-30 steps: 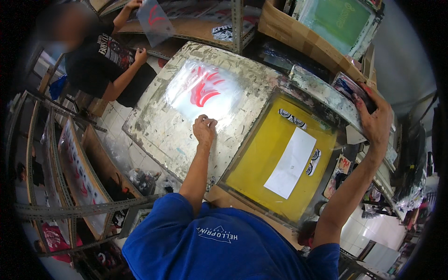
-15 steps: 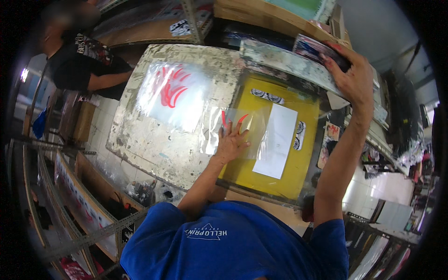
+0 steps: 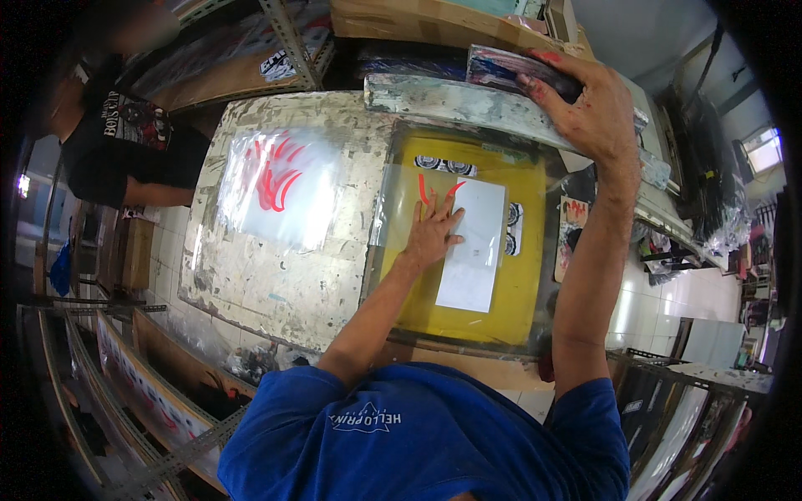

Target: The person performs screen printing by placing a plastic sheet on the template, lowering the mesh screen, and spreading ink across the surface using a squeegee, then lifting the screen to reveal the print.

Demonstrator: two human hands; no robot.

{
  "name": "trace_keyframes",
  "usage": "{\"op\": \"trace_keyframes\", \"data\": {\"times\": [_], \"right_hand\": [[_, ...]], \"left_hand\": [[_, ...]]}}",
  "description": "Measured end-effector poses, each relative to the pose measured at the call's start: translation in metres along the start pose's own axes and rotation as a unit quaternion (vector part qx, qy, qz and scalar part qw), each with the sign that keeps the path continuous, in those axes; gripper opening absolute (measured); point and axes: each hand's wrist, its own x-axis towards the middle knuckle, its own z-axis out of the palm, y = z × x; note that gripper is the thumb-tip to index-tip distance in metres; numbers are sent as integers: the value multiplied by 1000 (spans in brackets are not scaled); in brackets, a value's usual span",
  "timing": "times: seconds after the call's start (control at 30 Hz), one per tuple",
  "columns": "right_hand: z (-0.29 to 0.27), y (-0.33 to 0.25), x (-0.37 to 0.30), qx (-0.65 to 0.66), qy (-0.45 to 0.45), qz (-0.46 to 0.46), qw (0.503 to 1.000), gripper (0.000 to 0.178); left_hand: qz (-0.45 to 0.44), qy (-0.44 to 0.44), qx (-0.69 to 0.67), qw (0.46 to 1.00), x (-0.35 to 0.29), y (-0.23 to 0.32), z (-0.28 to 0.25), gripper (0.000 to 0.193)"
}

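Note:
My left hand [image 3: 433, 236] lies flat with fingers spread on a clear plastic sheet [image 3: 386, 224] bearing two red curved strokes. Beneath the sheet is a yellow panel [image 3: 522, 313] in a dark frame, and my fingertips overlap the edge of a white paper strip [image 3: 468, 271] on it. At the far right, my right hand [image 3: 589, 108] is closed round an ink-smeared slab [image 3: 493, 67] resembling a squeegee, just behind a pale, paint-stained bar [image 3: 455, 98]. Left of the panel, a sheet with red flame-like strokes [image 3: 280, 188] lies on the worn pale tabletop [image 3: 276, 305].
A co-worker in a dark shirt [image 3: 134, 129] stands at the far left beside the table. Metal shelving with upright boards [image 3: 159, 367] fills the near left. Behind the table is a wooden ledge [image 3: 418, 21]. A red-marked board [image 3: 573, 225] sits right of the yellow panel.
My left hand and the red-marked clear sheet have slid right, further over the yellow panel and towards the paper strip. My right hand keeps its grip at the far bar. The whole view has shifted.

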Motion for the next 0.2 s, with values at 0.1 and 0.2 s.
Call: {"op": "trace_keyframes", "data": {"times": [0.1,0.2], "right_hand": [[-1,-2,0,-8,-1,3,1000,36],[1,1,0,5,-22,27,999,38]], "left_hand": [[-1,-6,-10,1000,3,-1,-1,66],[-3,-11,-16,1000,6,0,2,66]]}}
